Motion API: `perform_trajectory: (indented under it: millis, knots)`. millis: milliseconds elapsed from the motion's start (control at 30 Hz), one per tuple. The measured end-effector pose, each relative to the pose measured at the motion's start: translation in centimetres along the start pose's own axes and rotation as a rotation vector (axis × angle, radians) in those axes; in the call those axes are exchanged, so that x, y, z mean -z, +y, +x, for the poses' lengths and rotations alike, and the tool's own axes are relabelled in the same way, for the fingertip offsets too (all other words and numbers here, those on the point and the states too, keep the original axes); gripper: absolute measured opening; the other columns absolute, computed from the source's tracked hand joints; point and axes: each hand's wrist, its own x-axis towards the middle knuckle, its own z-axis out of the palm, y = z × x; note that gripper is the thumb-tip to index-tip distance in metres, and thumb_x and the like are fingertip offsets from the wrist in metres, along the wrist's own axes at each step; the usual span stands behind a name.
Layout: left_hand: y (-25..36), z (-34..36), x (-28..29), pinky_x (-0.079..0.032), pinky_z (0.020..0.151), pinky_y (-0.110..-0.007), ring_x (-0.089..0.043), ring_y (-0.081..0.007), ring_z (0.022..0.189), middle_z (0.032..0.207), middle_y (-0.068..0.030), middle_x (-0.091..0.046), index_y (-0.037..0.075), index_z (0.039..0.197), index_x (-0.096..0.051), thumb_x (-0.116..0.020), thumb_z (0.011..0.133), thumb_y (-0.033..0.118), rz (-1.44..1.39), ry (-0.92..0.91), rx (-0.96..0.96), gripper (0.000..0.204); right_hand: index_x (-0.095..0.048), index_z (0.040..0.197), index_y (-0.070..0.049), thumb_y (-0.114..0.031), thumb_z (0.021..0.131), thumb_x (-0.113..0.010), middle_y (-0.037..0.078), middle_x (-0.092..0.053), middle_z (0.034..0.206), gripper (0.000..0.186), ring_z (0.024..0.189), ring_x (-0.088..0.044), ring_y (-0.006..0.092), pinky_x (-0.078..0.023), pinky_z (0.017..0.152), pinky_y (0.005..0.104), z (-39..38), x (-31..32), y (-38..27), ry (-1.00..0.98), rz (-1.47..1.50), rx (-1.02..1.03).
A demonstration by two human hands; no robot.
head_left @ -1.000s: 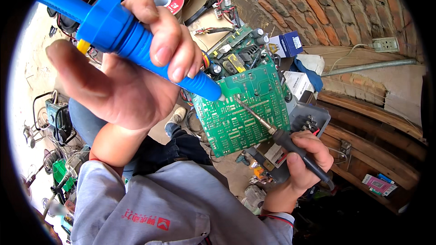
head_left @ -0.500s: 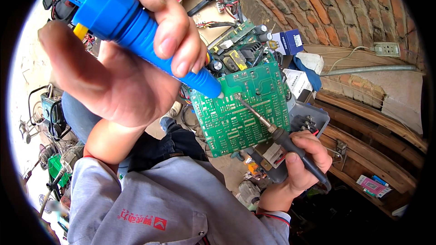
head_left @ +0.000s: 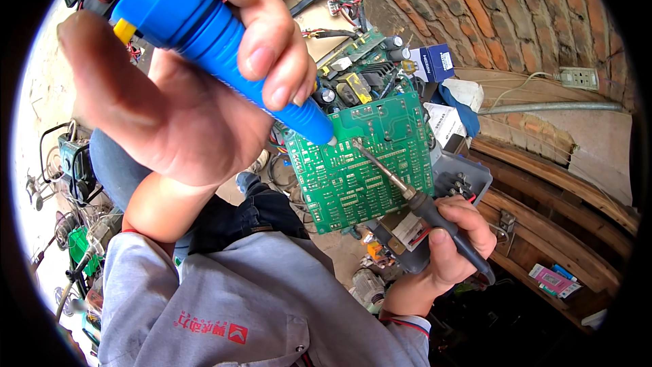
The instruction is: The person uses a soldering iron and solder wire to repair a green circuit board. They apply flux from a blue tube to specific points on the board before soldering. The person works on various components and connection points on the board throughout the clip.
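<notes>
My left hand (head_left: 193,119) wraps its fingers around a blue solder sucker (head_left: 214,44), with the thumb raised off the barrel near a yellow button. The sucker's pale nozzle is at the upper left part of a green circuit board (head_left: 360,194). In my right hand (head_left: 451,241) a soldering iron (head_left: 426,211) is gripped by its dark handle. Its metal tip meets the board's solder side just right of the nozzle, or hovers very near it. Rows of solder joints show on the board, which lies tilted over other parts.
Behind the board stand electronics with capacitors (head_left: 327,95) and wires. A blue box (head_left: 433,62) and a grey tray (head_left: 472,170) sit to its right. Beyond are a brick wall (head_left: 475,13), a wall socket (head_left: 579,78) and wooden beams (head_left: 543,211). Tools and cables clutter the left floor.
The left hand and solder sucker have shifted slightly right, with the nozzle staying close to the same spot. The soldering iron and right hand have hardly moved.
</notes>
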Motion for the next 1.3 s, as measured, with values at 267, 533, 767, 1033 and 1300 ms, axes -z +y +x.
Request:
perform_trajectory:
  millis: [267, 533, 767, 1033, 1300]
  knots:
    - [0.04, 0.11, 0.0, -0.038, 0.066, -0.028, -0.046, -0.0121, 0.066, 0.079, 0.0015, -0.045, 0.009, 0.109, -0.043, -0.048, 0.079, 0.077, -0.005, -0.007, 0.002, 0.074, -0.066, 0.088, 0.008, -0.014, 0.066, -0.078, 0.018, -0.064, 0.072, 0.033, 0.065, -0.063, 0.0256, -0.049, 0.064, 0.0342, -0.04, 0.05, 0.14, -0.002, 0.021, 0.002]
    - [0.05, 0.09, 0.19, -0.038, 0.066, -0.028, -0.046, -0.0122, 0.066, 0.079, 0.0012, -0.045, 0.008, 0.111, -0.043, -0.047, 0.079, 0.078, -0.004, -0.026, 0.005, 0.076, -0.066, 0.088, 0.008, -0.013, 0.066, -0.078, 0.017, -0.064, 0.071, 0.032, 0.065, -0.063, 0.0262, -0.049, 0.065, 0.0352, -0.1, 0.1, 0.22, 0.009, 0.019, 0.018]
    - [0.09, 0.21, 0.4, -0.038, 0.067, -0.028, -0.046, -0.0124, 0.066, 0.079, 0.0009, -0.045, 0.008, 0.112, -0.043, -0.046, 0.08, 0.078, -0.013, -0.028, 0.01, 0.076, -0.066, 0.089, 0.007, -0.013, 0.066, -0.077, 0.017, -0.065, 0.072, 0.032, 0.065, -0.063, 0.0265, -0.049, 0.065, 0.0353, -0.09, 0.13, 0.18, 0.011, 0.015, 0.035]
    - [0.04, 0.21, 0.55, -0.038, 0.067, -0.029, -0.045, -0.0128, 0.066, 0.08, 0.0006, -0.045, 0.008, 0.114, -0.043, -0.046, 0.08, 0.077, -0.03, -0.026, 0.014, 0.076, -0.066, 0.089, 0.008, -0.013, 0.067, -0.077, 0.017, -0.065, 0.072, 0.033, 0.066, -0.063, 0.0262, -0.049, 0.065, 0.0351, 0.14, 0.16, 0.12, -0.024, 0.002, 0.041]
    - [-0.01, 0.24, 0.71, -0.038, 0.067, -0.029, -0.045, -0.0128, 0.066, 0.08, 0.0006, -0.045, 0.008, 0.113, -0.043, -0.047, 0.081, 0.076, -0.024, -0.05, 0.005, 0.075, -0.066, 0.089, 0.008, -0.014, 0.068, -0.078, 0.017, -0.065, 0.072, 0.033, 0.067, -0.064, 0.026, -0.049, 0.065, 0.0347, 0.07, 0.12, 0.02, -0.013, 0.002, -0.006]
